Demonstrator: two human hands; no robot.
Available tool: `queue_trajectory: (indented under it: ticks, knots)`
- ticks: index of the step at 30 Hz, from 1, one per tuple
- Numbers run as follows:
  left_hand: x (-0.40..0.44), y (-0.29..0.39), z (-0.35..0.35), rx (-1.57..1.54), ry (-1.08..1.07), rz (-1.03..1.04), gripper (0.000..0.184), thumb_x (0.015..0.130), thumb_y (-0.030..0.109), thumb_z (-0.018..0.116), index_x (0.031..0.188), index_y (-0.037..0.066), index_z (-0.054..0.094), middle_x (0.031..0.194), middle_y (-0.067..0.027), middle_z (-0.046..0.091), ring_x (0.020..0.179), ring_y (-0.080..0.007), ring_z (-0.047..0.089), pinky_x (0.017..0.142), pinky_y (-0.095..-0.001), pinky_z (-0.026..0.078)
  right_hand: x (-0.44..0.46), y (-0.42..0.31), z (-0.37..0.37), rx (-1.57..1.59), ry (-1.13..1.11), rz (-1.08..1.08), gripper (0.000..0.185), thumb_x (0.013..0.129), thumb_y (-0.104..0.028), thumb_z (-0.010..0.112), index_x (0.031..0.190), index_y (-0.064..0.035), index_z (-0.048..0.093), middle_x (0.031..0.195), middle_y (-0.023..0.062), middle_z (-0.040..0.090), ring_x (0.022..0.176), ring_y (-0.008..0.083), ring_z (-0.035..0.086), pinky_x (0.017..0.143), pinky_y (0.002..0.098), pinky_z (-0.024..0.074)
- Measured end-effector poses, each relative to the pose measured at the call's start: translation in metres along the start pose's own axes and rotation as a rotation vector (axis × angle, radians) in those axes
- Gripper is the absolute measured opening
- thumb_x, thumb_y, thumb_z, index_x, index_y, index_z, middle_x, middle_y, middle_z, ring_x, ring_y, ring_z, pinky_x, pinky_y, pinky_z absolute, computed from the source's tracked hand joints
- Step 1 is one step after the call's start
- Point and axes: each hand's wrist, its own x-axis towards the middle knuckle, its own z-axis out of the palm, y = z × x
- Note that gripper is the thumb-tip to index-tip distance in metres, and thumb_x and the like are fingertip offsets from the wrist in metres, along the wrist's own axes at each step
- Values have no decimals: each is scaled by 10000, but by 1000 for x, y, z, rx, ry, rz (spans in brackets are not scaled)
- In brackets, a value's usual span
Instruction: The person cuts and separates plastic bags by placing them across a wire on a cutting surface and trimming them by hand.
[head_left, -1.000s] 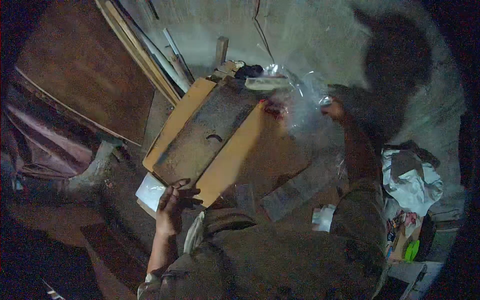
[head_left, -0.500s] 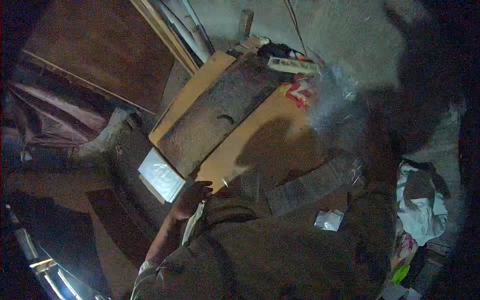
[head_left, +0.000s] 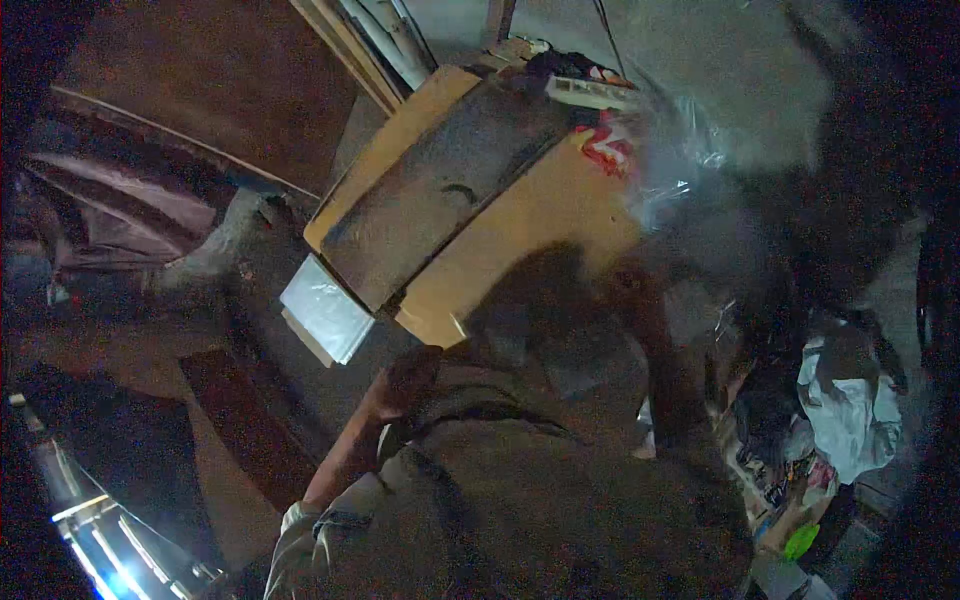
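Note:
My left hand (head_left: 408, 378) is by the near end of a tan cardboard piece (head_left: 540, 215), against dark cloth in my lap. Its fingers are in shadow, so I cannot tell what they hold. A stack of clear plastic bags (head_left: 328, 312) lies left of the cardboard. My right hand (head_left: 628, 285) is a dim, blurred shape over the cardboard's right side, its fingers unclear. Below that forearm a small white piece (head_left: 646, 430) shows in part. A dark worn board (head_left: 430, 200) with a curved mark lies along the cardboard.
Crumpled clear plastic (head_left: 685, 160) and a red-and-white wrapper (head_left: 606, 150) lie at the cardboard's far right. A white bag (head_left: 850, 410) is at the right, above a green scrap (head_left: 801, 541). Wooden strips (head_left: 350, 55) lean at the back. A large brown panel (head_left: 200, 90) is upper left.
My right arm has come into view over the cardboard's right side, partly covering the small white piece. My left hand has shifted slightly right. The whole view has tilted a little.

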Motion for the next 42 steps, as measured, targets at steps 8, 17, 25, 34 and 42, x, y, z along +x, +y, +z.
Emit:
queue_trajectory:
  ticks: [8, 17, 25, 34, 42]
  knots:
    - [-8, 30, 15, 81, 24, -258, 446, 837, 110, 613, 1253, 6, 490, 1252, -155, 521, 1144, -240, 512, 975, -329, 397, -68, -55, -13, -304, 192, -2, 409, 835, -370, 599, 1061, -30, 586, 1062, 179, 586, 976, 337, 573, 835, 436, 454]
    - [-7, 54, 19, 100, 42, -97, 388, 879, 61, 513, 1261, 3, 477, 1279, -156, 506, 1166, -250, 497, 993, -336, 376, -113, -7, -8, -74, 183, 603, 418, 842, -394, 587, 1038, -26, 584, 975, 162, 599, 887, 333, 594, 805, 432, 467]
    - [18, 62, -3, 419, -131, 301, 338, 896, 81, 456, 1227, 21, 494, 1243, -145, 511, 1167, -308, 489, 995, -348, 373, -140, 81, 81, -68, 248, 846, 521, 838, -440, 555, 1152, -25, 528, 969, 170, 618, 896, 327, 606, 836, 454, 459]
    - [7, 53, -2, 57, -62, 138, 327, 929, 178, 459, 1209, 16, 502, 1236, -145, 517, 1171, -283, 493, 1000, -353, 366, -117, 60, 95, 1082, 715, 915, 517, 852, -263, 614, 1283, -34, 443, 1163, 199, 545, 1040, 316, 566, 860, 414, 463]
    - [24, 80, 15, -68, -9, -35, 483, 919, 383, 511, 1238, 20, 495, 1191, -158, 559, 1142, -255, 514, 979, -368, 381, -161, -32, -16, -348, 475, 24, 496, 856, -164, 599, 1305, -40, 426, 1284, 177, 473, 1144, 289, 484, 942, 419, 406]
